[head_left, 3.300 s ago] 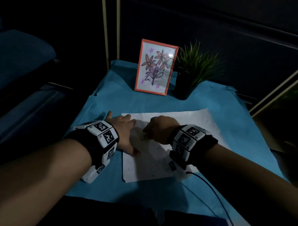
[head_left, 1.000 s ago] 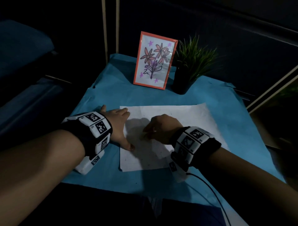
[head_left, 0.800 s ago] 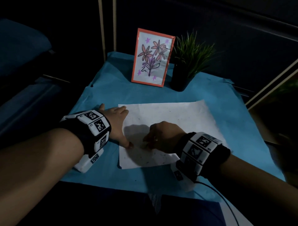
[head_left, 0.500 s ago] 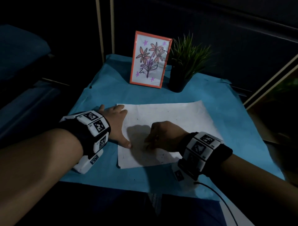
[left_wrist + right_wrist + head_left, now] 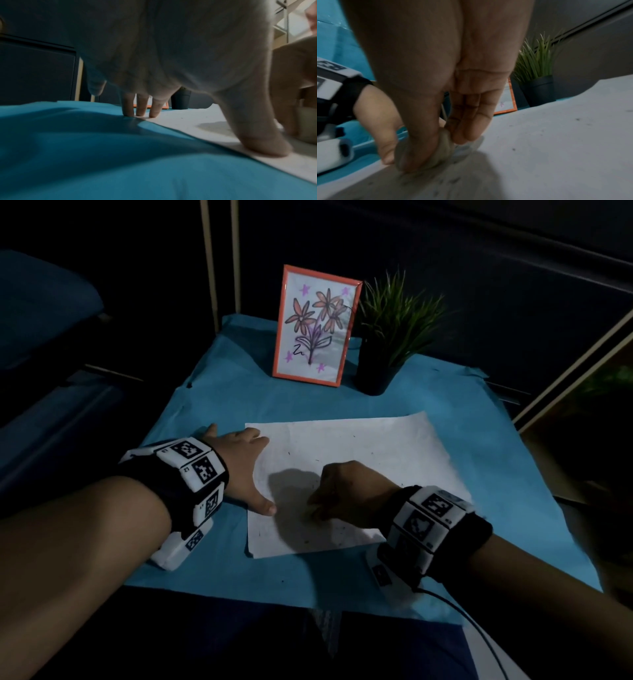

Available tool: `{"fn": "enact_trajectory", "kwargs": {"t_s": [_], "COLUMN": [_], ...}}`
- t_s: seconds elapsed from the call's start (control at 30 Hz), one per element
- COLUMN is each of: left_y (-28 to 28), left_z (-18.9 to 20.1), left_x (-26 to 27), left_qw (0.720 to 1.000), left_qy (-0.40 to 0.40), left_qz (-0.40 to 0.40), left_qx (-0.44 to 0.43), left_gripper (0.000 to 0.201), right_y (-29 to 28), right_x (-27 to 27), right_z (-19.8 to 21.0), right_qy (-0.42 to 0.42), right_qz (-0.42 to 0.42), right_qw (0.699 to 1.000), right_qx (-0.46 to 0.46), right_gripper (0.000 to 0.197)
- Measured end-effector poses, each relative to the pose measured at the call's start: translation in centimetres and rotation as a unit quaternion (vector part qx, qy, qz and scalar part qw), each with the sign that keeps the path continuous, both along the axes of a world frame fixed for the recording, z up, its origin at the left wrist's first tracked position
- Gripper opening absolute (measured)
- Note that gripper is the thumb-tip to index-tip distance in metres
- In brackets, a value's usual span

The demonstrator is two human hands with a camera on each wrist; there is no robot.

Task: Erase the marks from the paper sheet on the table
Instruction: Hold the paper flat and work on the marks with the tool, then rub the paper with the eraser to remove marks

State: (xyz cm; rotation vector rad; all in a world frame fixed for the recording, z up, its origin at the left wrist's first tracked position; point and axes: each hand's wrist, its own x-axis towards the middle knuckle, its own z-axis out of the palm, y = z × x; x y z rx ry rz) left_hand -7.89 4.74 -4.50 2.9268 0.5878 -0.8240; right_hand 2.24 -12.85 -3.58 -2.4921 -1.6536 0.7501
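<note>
A white paper sheet (image 5: 359, 446) lies flat on the blue table cover (image 5: 219, 392), dotted with small dark crumbs. My left hand (image 5: 246, 470) is spread flat on the sheet's left edge, thumb (image 5: 267, 147) and fingertips (image 5: 154, 112) pressing the paper (image 5: 188, 120) down. My right hand (image 5: 342, 494) pinches a pale, worn eraser (image 5: 443, 148) between thumb and fingers and presses it on the sheet (image 5: 556, 135) near its front left part. In the head view the eraser is hidden under the hand.
An orange-framed flower drawing (image 5: 317, 326) and a small potted green plant (image 5: 387, 337) stand at the back of the table. A cable (image 5: 479, 631) runs from my right wrist band toward the front right. Dark surroundings lie beyond the table edges.
My right hand with the eraser has slid back and forth, ending nearer the sheet's front left. The left hand has kept pressing the same edge. The head view has shifted slightly.
</note>
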Motion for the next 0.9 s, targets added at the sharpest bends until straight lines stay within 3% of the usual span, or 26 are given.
{"fn": "enact_trajectory", "kwargs": {"t_s": [0.17,0.3,0.47,0.6,0.67,0.77,0.9], "left_y": [0.0,0.2,0.1,-0.4,-0.4,0.1,1.1], "left_z": [0.0,0.5,1.4,1.7,1.3,0.7,0.5], "left_x": [-0.1,0.0,0.0,0.5,1.0,1.6,2.5], "left_qw": [1.0,1.0,0.988,0.936,0.927,0.93,0.937], "left_qy": [-0.001,-0.024,-0.15,-0.278,-0.299,-0.31,-0.303], "left_qz": [-0.001,-0.003,-0.013,0.045,0.058,0.077,0.071], "left_qx": [-0.003,-0.01,-0.042,-0.212,-0.218,-0.182,-0.159], "left_gripper": [0.128,0.116,0.081,0.038,0.015,0.006,0.015], "right_y": [-1.0,-0.2,1.9,3.5,4.0,4.2,3.5], "right_x": [0.2,0.9,1.1,0.9,1.1,2.4,4.3], "right_z": [-0.2,0.9,1.8,1.8,1.5,0.8,-1.0], "right_qy": [0.046,0.041,0.028,0.066,0.078,0.038,-0.015], "right_qz": [-0.016,-0.05,-0.078,-0.1,-0.118,-0.136,-0.095], "right_qw": [0.998,0.998,0.988,0.974,0.966,0.979,0.995], "right_qx": [-0.048,0.015,0.127,0.192,0.215,0.148,-0.027], "right_gripper": [0.031,0.031,0.029,0.026,0.028,0.04,0.082]}}
